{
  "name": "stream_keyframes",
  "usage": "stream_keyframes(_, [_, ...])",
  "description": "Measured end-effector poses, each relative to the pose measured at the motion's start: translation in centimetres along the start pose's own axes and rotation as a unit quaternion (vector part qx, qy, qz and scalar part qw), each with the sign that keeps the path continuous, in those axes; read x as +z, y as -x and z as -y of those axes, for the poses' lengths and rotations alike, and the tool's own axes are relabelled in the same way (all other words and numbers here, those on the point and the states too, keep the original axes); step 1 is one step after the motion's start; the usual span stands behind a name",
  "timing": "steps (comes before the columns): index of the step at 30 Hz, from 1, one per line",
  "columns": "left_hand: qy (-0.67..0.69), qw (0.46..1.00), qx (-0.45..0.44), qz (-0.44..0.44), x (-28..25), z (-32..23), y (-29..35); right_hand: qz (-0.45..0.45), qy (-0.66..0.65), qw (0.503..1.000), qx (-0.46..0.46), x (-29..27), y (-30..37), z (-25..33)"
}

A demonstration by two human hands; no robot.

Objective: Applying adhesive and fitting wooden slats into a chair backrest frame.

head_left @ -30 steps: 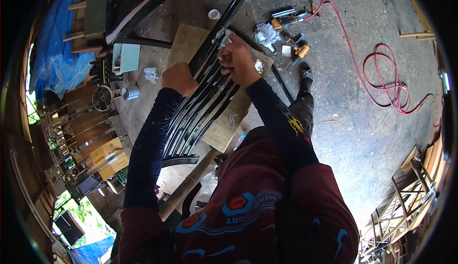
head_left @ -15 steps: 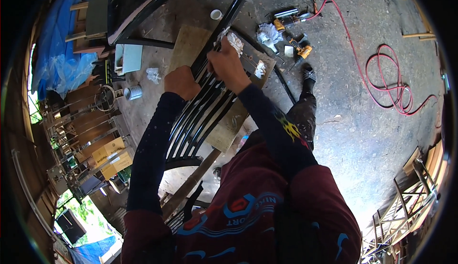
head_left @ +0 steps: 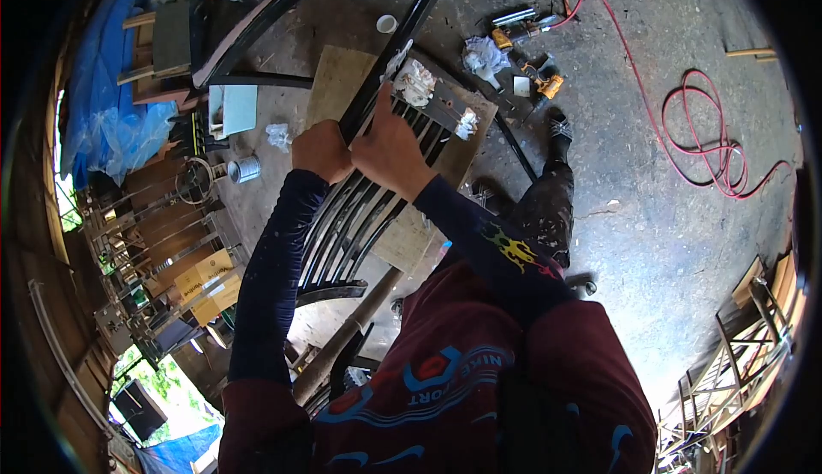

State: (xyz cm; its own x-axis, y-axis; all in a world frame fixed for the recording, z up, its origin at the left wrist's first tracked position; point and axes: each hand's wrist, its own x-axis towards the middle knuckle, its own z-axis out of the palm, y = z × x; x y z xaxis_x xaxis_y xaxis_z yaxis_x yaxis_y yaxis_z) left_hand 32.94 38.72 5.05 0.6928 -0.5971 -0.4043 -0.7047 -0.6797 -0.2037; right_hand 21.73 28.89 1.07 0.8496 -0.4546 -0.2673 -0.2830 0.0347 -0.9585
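A glossy black slatted frame (head_left: 336,232) with several curved slats lies at an angle in front of me, its thick rail (head_left: 417,16) running up to the far right. My left hand (head_left: 321,150) is closed at the near-left side of this rail, its fingertips hidden. Close against it, my right hand (head_left: 390,150) rests over the slats, index finger stretched out along the rail and the other fingers tucked out of sight. Just beyond that finger, a thick white paste (head_left: 415,83) is smeared on a small flat board (head_left: 443,107). A smaller white lump (head_left: 466,123) sits on the board too.
A wooden board (head_left: 411,243) lies under the frame. Right of it are yellow power drills (head_left: 549,87), crumpled plastic (head_left: 485,59) and a red hose (head_left: 698,147) on the concrete. On the left stand a tin can (head_left: 245,169) and another black frame (head_left: 261,78). A white cup (head_left: 386,24) is farther off.
My right hand has drawn back from the white paste, down and left along the rail to my left hand. Its index finger now points outward, and more of the paste shows.
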Motion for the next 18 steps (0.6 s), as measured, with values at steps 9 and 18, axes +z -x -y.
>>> stream_keyframes(9, [0.009, 1.000, 0.002, -0.005, -0.3, -0.3, -0.2, -0.172, -0.007, 0.983, -0.061, -4.3, -4.7, -1.7])
stream_keyframes(18, [0.017, 1.000, -0.009, -0.001, 0.6, 0.0, -0.5, -0.021, 0.092, 0.990, -0.102, -3.2, -0.9, -2.6])
